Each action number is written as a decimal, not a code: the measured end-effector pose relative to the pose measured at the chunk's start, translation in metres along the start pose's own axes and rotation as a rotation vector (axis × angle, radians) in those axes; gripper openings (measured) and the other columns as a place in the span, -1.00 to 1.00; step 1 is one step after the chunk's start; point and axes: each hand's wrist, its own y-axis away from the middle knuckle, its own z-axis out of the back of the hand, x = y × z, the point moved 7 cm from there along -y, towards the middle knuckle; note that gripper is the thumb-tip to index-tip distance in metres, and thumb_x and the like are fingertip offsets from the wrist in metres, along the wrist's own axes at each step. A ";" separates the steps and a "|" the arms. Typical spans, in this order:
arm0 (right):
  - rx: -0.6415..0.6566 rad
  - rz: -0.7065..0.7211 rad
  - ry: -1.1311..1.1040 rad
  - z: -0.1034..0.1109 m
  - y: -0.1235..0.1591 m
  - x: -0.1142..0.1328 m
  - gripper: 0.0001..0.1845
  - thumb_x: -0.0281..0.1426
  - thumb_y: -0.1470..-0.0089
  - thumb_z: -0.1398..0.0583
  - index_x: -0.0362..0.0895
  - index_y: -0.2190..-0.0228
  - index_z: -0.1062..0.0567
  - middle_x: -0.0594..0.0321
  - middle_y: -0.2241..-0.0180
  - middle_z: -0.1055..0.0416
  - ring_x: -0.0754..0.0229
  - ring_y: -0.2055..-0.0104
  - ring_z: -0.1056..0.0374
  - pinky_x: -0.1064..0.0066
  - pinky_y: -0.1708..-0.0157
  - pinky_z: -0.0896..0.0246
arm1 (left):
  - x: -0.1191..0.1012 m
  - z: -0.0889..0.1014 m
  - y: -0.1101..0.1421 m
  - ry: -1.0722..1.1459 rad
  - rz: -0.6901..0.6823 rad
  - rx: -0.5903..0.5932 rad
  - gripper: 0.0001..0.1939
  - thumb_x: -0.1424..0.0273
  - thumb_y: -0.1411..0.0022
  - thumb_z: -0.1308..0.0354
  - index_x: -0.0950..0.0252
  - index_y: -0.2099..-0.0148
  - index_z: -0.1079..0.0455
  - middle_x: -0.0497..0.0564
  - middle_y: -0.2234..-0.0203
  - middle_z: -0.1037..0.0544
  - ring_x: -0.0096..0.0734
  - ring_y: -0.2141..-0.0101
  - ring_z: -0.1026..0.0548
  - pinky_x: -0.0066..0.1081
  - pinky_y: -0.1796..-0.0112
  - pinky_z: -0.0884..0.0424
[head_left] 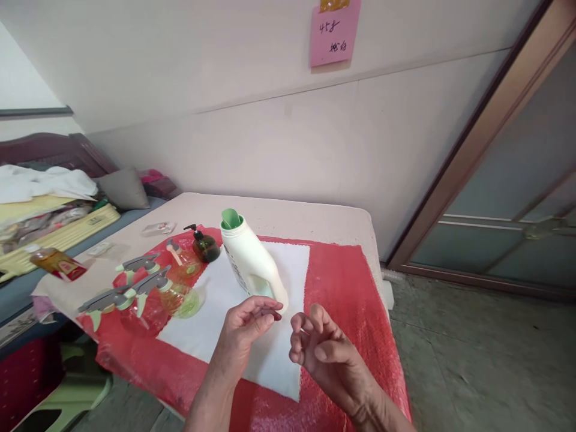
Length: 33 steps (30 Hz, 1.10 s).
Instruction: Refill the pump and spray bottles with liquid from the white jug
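Note:
A cream-white detergent bottle (254, 258) with a green pouring spout (231, 219) stands uncapped on the white cloth (265, 366), slanting left in the picture. Just in front of its base is my left hand (247, 327), fingers bent and thumb apart from them; I see nothing held. My right hand (328, 357) hovers to the right, palm turned inward, with loosely curled, separated fingers and nothing visible between them. Both hands partly cover the cloth and the red covering (337, 288). Whether the left fingertips touch the bottle cannot be made out.
Left of the cloth lie several clear spray bottles (177, 297) with grey-green trigger heads. A dark green pump bottle (207, 247) stands behind them. An amber bottle (58, 264) lies farther left. A pink note (335, 36) hangs on the wall; a green stool (72, 384) is below.

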 end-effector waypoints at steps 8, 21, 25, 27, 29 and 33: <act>0.038 -0.005 -0.221 -0.001 0.002 0.004 -0.70 -0.68 0.26 -0.17 -0.07 0.47 -0.35 0.38 0.36 -0.44 0.32 0.39 -0.34 0.45 0.36 -0.25 | -0.002 -0.005 0.003 -0.027 0.025 0.031 -0.78 0.34 -0.13 -0.31 0.27 0.15 -0.57 0.13 0.18 -0.60 -0.19 0.16 -0.50 -0.24 0.03 -0.34; 0.031 -0.023 -0.173 -0.004 0.000 0.003 -0.73 -0.63 0.25 -0.21 -0.08 0.52 -0.27 0.36 0.41 -0.42 0.28 0.41 -0.36 0.43 0.38 -0.24 | -0.001 -0.008 0.003 -0.064 0.040 0.041 -0.77 0.34 -0.13 -0.31 0.27 0.14 -0.57 0.13 0.17 -0.61 -0.20 0.16 -0.51 -0.26 0.04 -0.35; -0.013 -0.035 -0.152 -0.001 0.000 0.002 -0.80 -0.49 0.19 -0.25 -0.09 0.54 -0.28 0.33 0.46 -0.39 0.25 0.45 -0.35 0.41 0.38 -0.23 | 0.000 -0.007 0.002 -0.069 0.043 0.040 -0.77 0.34 -0.13 -0.30 0.27 0.14 -0.57 0.13 0.18 -0.61 -0.19 0.16 -0.51 -0.24 0.03 -0.34; -0.068 -0.022 -0.131 0.003 0.000 0.002 -0.77 -0.46 0.15 -0.26 -0.09 0.58 -0.25 0.34 0.51 -0.35 0.26 0.48 -0.32 0.42 0.41 -0.20 | 0.000 -0.007 0.002 -0.070 0.043 0.036 -0.77 0.33 -0.12 -0.31 0.28 0.15 -0.57 0.14 0.18 -0.61 -0.18 0.16 -0.51 -0.24 0.04 -0.34; -0.123 -0.002 -0.100 0.007 0.000 0.002 -0.73 -0.46 0.11 -0.26 -0.10 0.62 -0.23 0.36 0.53 -0.32 0.29 0.51 -0.29 0.44 0.43 -0.17 | 0.001 -0.006 0.001 -0.070 0.043 0.028 -0.76 0.33 -0.11 -0.31 0.29 0.15 -0.57 0.14 0.18 -0.60 -0.17 0.16 -0.51 -0.24 0.05 -0.35; -0.164 0.022 -0.064 0.012 -0.001 0.001 -0.74 -0.46 0.05 -0.28 -0.12 0.63 -0.30 0.35 0.52 -0.36 0.30 0.50 -0.28 0.44 0.42 -0.17 | 0.000 -0.006 0.001 -0.074 0.036 0.011 -0.75 0.32 -0.10 -0.32 0.30 0.16 -0.57 0.16 0.19 -0.61 -0.16 0.18 -0.51 -0.24 0.07 -0.35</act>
